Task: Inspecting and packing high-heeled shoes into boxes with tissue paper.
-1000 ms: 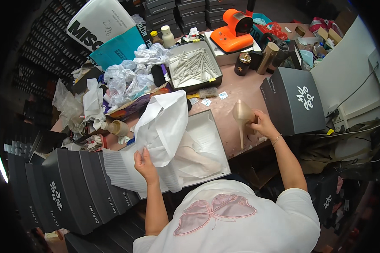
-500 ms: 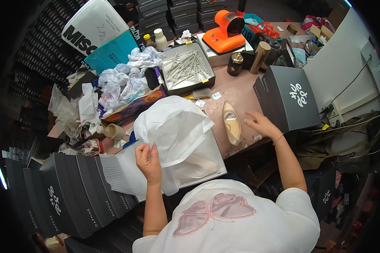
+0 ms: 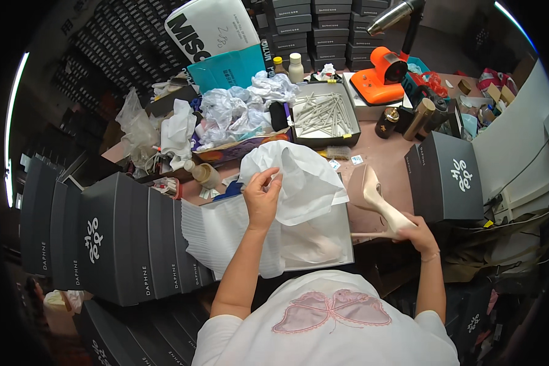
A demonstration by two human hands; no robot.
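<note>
My left hand [image 3: 261,196] pinches a sheet of white tissue paper [image 3: 299,180] and holds it up over an open shoe box [image 3: 338,235] lined with more white paper. My right hand [image 3: 416,230] grips a cream high-heeled shoe [image 3: 377,201] by its heel end, just right of the box, toe pointing away from me. A second pale shoe seems to lie in the box under the paper, mostly hidden.
Dark grey shoe boxes [image 3: 110,238] are stacked at my left, and one more [image 3: 448,178] stands at right. Behind lie crumpled paper and plastic [image 3: 232,113], a grey tray of pale sticks [image 3: 323,114], an orange tool [image 3: 381,82], bottles [image 3: 296,66] and small jars [image 3: 387,122].
The right hand brought the shoe from upright on the table down toward the box's right edge. The left hand shifted the tissue sheet, lifting and folding it back over the box.
</note>
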